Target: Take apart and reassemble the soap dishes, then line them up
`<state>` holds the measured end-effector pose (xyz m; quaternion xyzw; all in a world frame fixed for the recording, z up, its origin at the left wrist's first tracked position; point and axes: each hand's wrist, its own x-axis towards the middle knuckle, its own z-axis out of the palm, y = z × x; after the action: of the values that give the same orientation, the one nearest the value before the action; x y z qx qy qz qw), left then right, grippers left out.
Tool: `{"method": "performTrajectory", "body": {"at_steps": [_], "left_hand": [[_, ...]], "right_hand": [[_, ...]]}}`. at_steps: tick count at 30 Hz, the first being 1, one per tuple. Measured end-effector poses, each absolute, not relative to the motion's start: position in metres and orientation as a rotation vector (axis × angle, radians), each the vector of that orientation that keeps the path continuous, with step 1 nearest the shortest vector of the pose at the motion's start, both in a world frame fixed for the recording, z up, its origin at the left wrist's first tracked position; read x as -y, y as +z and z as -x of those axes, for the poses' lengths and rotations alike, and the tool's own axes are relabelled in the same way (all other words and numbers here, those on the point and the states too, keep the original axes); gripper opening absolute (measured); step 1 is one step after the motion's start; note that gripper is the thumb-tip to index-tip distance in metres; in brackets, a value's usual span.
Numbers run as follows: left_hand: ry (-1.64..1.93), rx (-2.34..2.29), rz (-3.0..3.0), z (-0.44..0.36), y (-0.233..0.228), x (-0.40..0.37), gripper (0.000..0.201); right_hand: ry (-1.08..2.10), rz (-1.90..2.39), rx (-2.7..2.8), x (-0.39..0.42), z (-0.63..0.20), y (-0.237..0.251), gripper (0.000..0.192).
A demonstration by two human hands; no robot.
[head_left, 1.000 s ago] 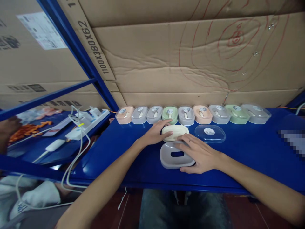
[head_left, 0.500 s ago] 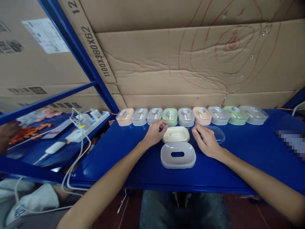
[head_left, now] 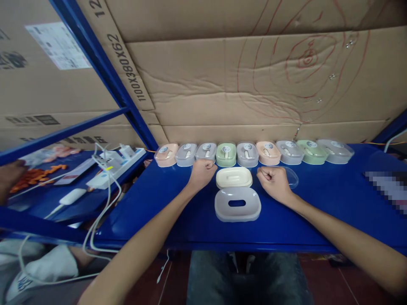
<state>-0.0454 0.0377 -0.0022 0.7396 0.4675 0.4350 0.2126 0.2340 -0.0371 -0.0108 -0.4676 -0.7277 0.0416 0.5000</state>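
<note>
Head view. Left hand [head_left: 201, 173] curled into a loose fist on the glossy blue metal shelf top [head_left: 318, 212], holding nothing, just left of the cream oval plastic tray [head_left: 234, 177]. Right hand [head_left: 274, 183] likewise balled into a fist, empty, just right of that tray and lying over the near edge of the clear flat plastic lid [head_left: 291, 176]. Directly in front of the cream tray, touching or nearly so, the grey oval plastic base with a slot in its middle [head_left: 237, 204], near the front edge of the shelf top. Between the fists, only these two pieces.

Open blue surface to the right of the right hand and to the left of the left hand, also a narrow strip between the grey base and the front lip. Behind the hands, a tight row of lidded pastel plastic boxes [head_left: 248, 153] in peach, grey and green, pushed against the brown cardboard wall [head_left: 241, 84], closing off the back. At far left, past a slanted blue steel upright [head_left: 104, 72], a white power strip with trailing cables [head_left: 108, 167] on a neighbouring surface, and another person's hand [head_left: 9, 176] at the frame edge.
</note>
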Motion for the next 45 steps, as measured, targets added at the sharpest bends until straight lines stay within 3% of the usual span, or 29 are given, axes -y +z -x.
{"method": "performTrajectory", "body": {"at_steps": [45], "left_hand": [[1.225, -1.125, -2.059, 0.042, -0.009, -0.037, 0.038]], "right_hand": [[-0.042, 0.943, 2.051, 0.038, -0.240, -0.018, 0.037]]}}
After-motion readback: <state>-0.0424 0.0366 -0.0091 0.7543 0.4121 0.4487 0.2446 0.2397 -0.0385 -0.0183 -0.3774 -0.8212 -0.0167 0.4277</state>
